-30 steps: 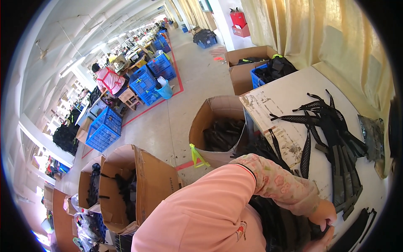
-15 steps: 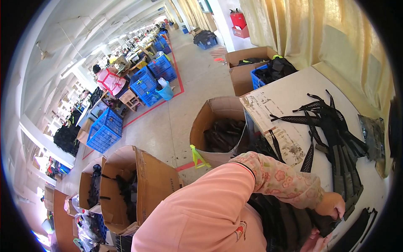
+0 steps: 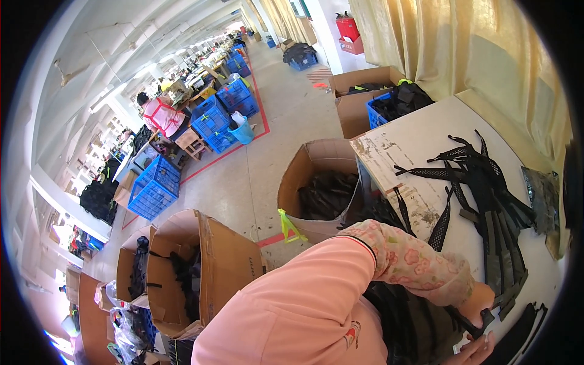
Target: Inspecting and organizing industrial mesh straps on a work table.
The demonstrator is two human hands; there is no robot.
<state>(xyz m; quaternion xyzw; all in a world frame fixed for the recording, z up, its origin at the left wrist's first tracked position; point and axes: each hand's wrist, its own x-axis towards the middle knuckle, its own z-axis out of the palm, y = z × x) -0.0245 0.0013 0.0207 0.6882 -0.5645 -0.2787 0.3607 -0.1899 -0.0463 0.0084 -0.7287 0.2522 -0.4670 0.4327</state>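
Observation:
My left hand (image 3: 478,306), in a floral sleeve, is closed on a black fabric strap (image 3: 477,331) at the table's lower right. Just below it, my right hand (image 3: 474,351) shows only partly, its fingers loosely stretched out close to the strap; the rest of it is cut off by the lower edge. Dark layered fabric pieces (image 3: 413,322) lie under my left forearm. Beyond my left hand, a bundle of black pieces with mesh straps (image 3: 486,207) is spread over the white table (image 3: 420,146). Separate black strips (image 3: 523,331) lie right of my hands.
An open carton (image 3: 316,155) with black goods stands against the table's left side. More cartons (image 3: 231,255) stand at my left. A blue crate (image 3: 378,112) with black fabric is behind the table, near yellow curtains (image 3: 426,36). Across the aisle, a person (image 3: 161,115) sits by blue crates.
My left hand has moved slightly down and turned over with the strap. My right hand has shifted a little rightward, with its fingers now more spread. The view has shifted slightly.

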